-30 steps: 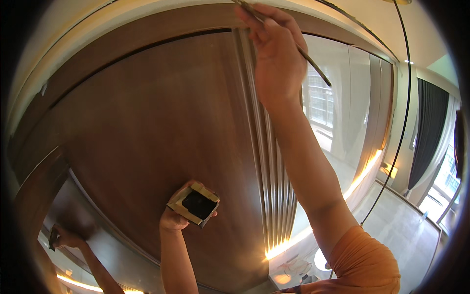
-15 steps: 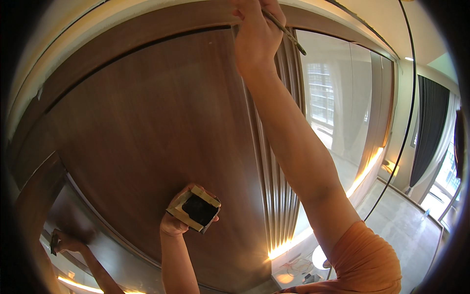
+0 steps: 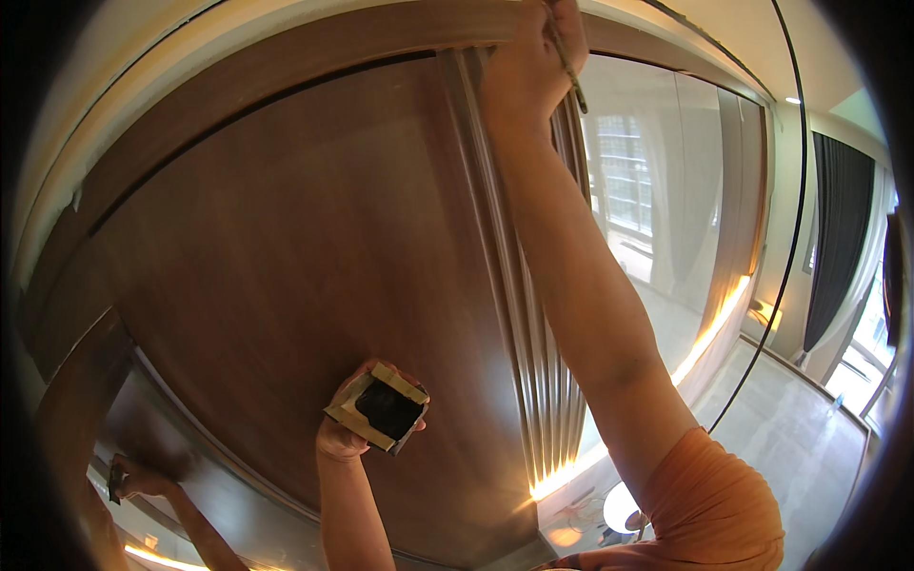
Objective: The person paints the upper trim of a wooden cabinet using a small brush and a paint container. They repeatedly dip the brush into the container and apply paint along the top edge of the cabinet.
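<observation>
My left hand (image 3: 341, 440) is wrapped round a small square box (image 3: 411, 383), low in front of the brown wood panel (image 3: 267, 247). The box has tan, tape-like edges, and its inside is dark. High up, my right hand (image 3: 533, 81) is closed on a thin stick (image 3: 580, 93), like the handle of a fine brush. One end of it points down past the wrist; the other end is cut off by the top of the picture. This hand is up by the brown top frame (image 3: 381, 30), above the ribbed wood strip (image 3: 509, 276).
A glossy pale panel (image 3: 657, 190) stands right of the ribs, with a lit strip (image 3: 571, 473) along its bottom. A black cable (image 3: 792, 219) hangs at the right. A mirror-like surface (image 3: 200, 466) at lower left reflects an arm. Dark curtains (image 3: 838, 238) hang far right.
My right hand has moved to the right along the top frame, and the stick has turned steeper. My left hand with the box has hardly moved.
</observation>
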`<action>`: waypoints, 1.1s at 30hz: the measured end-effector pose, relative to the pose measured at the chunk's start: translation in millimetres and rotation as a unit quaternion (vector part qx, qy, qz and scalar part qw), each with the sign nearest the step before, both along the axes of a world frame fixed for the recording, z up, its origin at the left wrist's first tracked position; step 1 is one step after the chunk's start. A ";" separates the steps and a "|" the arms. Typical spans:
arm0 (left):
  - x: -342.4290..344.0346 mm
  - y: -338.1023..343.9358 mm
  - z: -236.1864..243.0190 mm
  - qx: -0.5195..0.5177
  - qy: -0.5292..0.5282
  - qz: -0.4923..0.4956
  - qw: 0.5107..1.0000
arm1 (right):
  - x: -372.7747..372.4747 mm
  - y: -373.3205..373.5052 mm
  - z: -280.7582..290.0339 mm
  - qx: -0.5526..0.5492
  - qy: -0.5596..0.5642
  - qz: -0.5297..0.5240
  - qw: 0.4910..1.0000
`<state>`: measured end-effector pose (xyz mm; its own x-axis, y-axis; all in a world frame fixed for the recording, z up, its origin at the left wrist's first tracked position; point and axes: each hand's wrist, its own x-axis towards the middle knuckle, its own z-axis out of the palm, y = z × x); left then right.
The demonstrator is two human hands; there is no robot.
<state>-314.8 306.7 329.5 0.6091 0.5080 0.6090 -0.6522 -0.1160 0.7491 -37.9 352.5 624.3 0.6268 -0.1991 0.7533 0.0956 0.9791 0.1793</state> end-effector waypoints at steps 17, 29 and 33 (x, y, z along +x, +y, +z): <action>-3.4 12.5 0.9 0.000 0.005 -0.006 1.000 | -56.6 -16.3 -7.2 0.011 -0.170 0.135 0.976; -6.2 15.0 -0.1 0.032 0.009 0.021 0.999 | -18.5 -9.4 -4.7 -0.027 -0.033 0.059 0.997; -7.7 20.5 -2.8 0.032 0.014 -0.001 0.999 | -25.4 -13.0 -14.9 -0.068 -0.078 0.050 0.993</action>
